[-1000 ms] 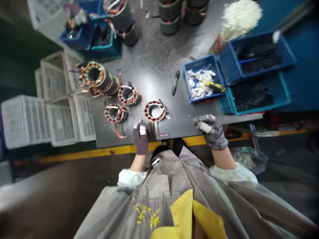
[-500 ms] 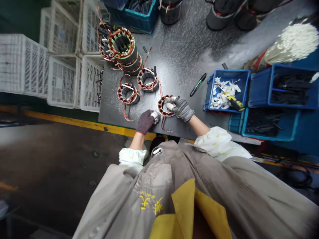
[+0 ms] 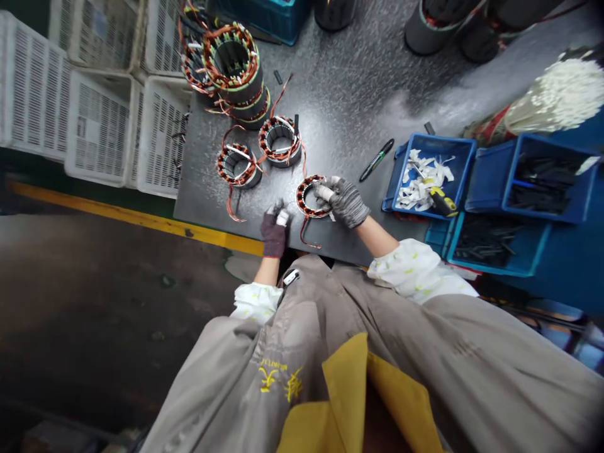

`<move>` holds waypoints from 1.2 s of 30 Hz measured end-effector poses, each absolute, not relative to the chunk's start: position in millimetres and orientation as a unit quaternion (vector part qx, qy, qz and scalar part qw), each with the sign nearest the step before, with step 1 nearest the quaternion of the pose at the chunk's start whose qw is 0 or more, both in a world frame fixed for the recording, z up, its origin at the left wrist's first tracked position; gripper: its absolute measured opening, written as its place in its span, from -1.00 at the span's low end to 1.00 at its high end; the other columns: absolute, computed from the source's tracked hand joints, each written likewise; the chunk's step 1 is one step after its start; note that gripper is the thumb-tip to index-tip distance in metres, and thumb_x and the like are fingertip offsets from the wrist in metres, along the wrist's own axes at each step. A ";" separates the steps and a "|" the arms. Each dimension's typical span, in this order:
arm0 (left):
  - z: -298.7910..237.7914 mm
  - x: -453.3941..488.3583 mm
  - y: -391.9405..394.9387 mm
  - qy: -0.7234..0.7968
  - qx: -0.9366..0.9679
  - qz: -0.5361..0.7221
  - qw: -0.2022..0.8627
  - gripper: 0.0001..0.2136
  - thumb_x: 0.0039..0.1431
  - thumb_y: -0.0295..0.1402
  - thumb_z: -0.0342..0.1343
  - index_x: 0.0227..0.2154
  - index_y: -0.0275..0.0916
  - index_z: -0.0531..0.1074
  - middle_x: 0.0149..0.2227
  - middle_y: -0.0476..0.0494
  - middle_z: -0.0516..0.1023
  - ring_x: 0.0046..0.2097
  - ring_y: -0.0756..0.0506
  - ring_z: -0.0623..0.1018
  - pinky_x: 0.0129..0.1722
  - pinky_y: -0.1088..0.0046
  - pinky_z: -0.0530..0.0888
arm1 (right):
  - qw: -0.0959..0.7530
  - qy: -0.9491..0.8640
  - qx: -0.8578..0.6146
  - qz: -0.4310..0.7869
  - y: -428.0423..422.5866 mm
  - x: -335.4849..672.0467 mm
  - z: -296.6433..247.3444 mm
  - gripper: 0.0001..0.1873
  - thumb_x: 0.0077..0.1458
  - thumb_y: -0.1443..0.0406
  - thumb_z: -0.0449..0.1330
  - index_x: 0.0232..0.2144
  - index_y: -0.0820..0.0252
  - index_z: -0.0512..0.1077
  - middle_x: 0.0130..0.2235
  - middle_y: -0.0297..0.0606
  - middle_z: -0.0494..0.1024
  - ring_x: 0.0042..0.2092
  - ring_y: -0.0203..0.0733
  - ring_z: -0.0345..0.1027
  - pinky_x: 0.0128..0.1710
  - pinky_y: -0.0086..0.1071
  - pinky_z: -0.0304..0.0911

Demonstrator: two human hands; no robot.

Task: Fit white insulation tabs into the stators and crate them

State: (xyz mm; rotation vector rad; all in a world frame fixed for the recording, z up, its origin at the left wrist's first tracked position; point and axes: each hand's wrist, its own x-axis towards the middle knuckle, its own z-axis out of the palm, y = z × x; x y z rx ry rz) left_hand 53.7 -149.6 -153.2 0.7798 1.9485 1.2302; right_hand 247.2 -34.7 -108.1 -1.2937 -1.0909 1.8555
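My right hand (image 3: 345,200), in a grey knit glove with white-wrapped fingers, grips the right rim of a wound stator ring (image 3: 302,202). The ring has copper windings, and a red-brown lead trails from it toward the table's front edge. To its left, my left hand (image 3: 274,234) rests at the table edge in a dark maroon glove, fingers loosely apart and nothing visible in them. Farther back stand two more stators, a left one (image 3: 221,166) and a right one (image 3: 285,162), with leads and white strips on their tops.
Stacked stators (image 3: 238,91) stand at the back left, beside white plastic crates (image 3: 101,126). A marker (image 3: 376,160) lies right of my hands. Beyond it, a blue bin (image 3: 465,151) holds white scraps and a yellow-handled tool (image 3: 442,201); other bins hold black pieces.
My left hand has moved slightly left, away from the ring, and its fingers have loosened. My right hand stays on the ring. The view has shifted a little.
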 end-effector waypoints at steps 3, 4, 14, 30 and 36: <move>-159.0 77.1 -134.7 0.727 0.380 0.473 0.320 -0.58 0.36 -0.06 0.32 0.15 -0.18 0.65 0.29 -0.31 0.63 0.35 -0.28 0.58 0.48 0.10 0.44 | 0.300 -0.422 -0.489 0.702 -33.1 247.9 -106.1 -0.43 0.04 -0.18 0.54 -0.29 0.12 0.48 -0.47 -0.38 0.54 -0.48 -0.30 0.42 -0.49 -0.44 0.38; -156.3 81.3 -127.4 0.727 0.405 0.462 0.307 -0.63 0.38 -0.09 0.30 0.12 -0.16 0.67 0.27 -0.28 0.65 0.35 -0.27 0.58 0.49 0.10 0.41 | 0.300 -0.423 -0.487 0.703 -32.7 248.0 -105.9 -0.41 0.03 -0.19 0.54 -0.30 0.12 0.48 -0.47 -0.38 0.53 -0.48 -0.29 0.42 -0.48 -0.43 0.39; -74.1 72.1 -86.8 0.746 0.640 0.000 0.185 -0.69 0.49 -0.22 0.05 0.01 -0.19 0.66 0.22 -0.41 0.62 0.31 -0.48 0.49 0.28 -0.14 0.39 | 0.322 -0.668 -0.345 0.575 -39.6 250.4 -114.9 -0.63 0.19 -0.06 0.42 -0.26 0.09 0.66 -0.07 -0.13 0.71 -0.02 0.00 0.63 0.14 -0.03 0.57; -125.7 74.5 -111.7 0.757 0.597 0.177 0.199 -0.68 0.49 -0.11 0.10 -0.01 -0.16 0.65 0.07 -0.38 0.69 0.18 -0.44 0.58 0.23 -0.08 0.43 | 0.274 -0.579 -0.544 0.542 -28.3 224.4 -116.1 -0.71 0.14 0.08 0.43 -0.35 0.17 0.57 -0.34 -0.24 0.66 -0.25 -0.14 0.51 -0.14 -0.24 0.53; -144.6 75.8 -111.1 0.760 0.580 0.218 0.195 -0.73 0.46 -0.13 0.15 -0.13 -0.20 0.64 0.04 -0.39 0.70 0.18 -0.43 0.59 0.27 -0.11 0.42 | 0.317 -0.489 -0.564 0.585 -23.7 237.3 -104.3 -0.56 0.13 -0.08 0.47 -0.30 0.11 0.50 -0.36 -0.33 0.61 -0.29 -0.19 0.54 -0.26 -0.32 0.55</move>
